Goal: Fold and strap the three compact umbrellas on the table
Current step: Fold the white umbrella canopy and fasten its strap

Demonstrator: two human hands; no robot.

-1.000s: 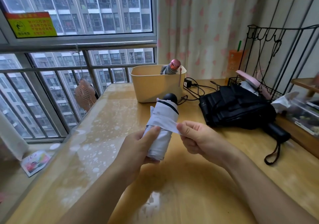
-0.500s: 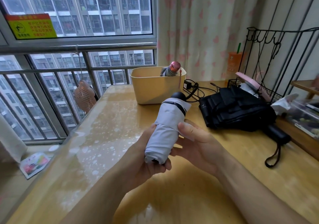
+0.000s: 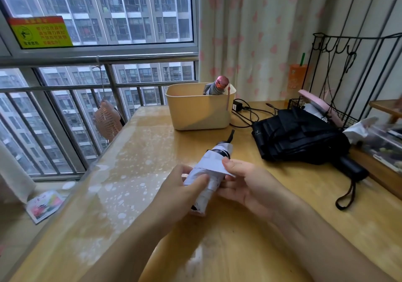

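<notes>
Left hand (image 3: 185, 187) grips the rolled white umbrella (image 3: 202, 197) mid-body just above the near-centre desk (image 3: 239, 249), right hand (image 3: 252, 183) pinches its strap (image 3: 217, 165), best pulled taut round the roll before fastening; black umbrella (image 3: 300, 138) lies unfolded far right.

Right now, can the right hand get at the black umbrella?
Probably yes. The black umbrella lies on the table just right of the right hand, with nothing between. But that hand pinches the strap of the white umbrella and must let go first.
</notes>
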